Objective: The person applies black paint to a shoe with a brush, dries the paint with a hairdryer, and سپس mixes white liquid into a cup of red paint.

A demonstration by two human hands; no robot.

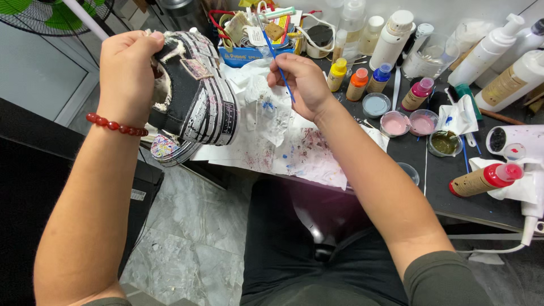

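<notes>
The left hand (127, 68) is gripping a black shoe (195, 93) by its heel end, fingers clamped on it, holding it up in the upper left of the frame, off the counter's (436, 184) left edge and above the grey marble floor (192, 238). The right hand (303, 79) is pinching a thin blue paintbrush (277, 59) between closed fingertips, upper centre, just right of the shoe; a narrow gap is showing between the shoe's striped sole and the brush. Below the brush, paint-spotted white paper (294, 153) is hanging over the counter's near edge.

Open room is lying mostly lower left, over the floor, while the right side of the frame is crowded. A blue box (249, 55) at top centre is holding cards and tools. Small squeeze bottles, capped yellow (337, 75), orange (358, 84), blue (379, 78) and pink (418, 93), are standing in a row right of the hand. Before them, shallow round dishes are holding paint: one pale blue (376, 105), two pink (409, 123), one olive (444, 143). Tall white pump bottles (490, 51) are lining the upper right. A red-capped bottle (484, 178) is lying on its side near a white hair dryer (521, 153) at the right edge.

The counter is dark, and a green fan (45, 14) is showing at the upper left corner.
</notes>
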